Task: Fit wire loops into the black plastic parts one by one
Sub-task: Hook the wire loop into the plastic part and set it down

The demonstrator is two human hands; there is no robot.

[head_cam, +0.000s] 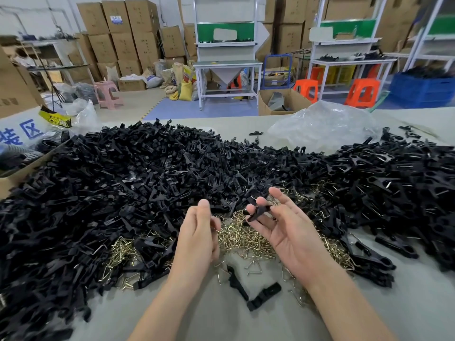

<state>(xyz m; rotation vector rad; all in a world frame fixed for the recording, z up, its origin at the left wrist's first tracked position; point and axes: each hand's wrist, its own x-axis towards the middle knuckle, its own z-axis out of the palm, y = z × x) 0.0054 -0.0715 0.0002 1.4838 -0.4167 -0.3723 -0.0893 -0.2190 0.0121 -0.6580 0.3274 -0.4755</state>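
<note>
Two hands worked above a counter [172, 316] heaped with black plastic parts [123, 180], far too many to count, ringed around a bed of brass-coloured wire loops [243, 238]. The right hand [283, 228], palm up with fingers half spread, pinched one black part [258, 212] between thumb and fingertips. The left hand [197, 232] was curled, thumb against fingers; whether it held a loop could not be told. A loose part [236, 283] and a second loose part [264, 296] lay between the wrists.

parts heap [147, 173] across table [406, 316] | wire loops [243, 237] front-centre (partly under heap) | bag [325, 124] behind-right
</note>
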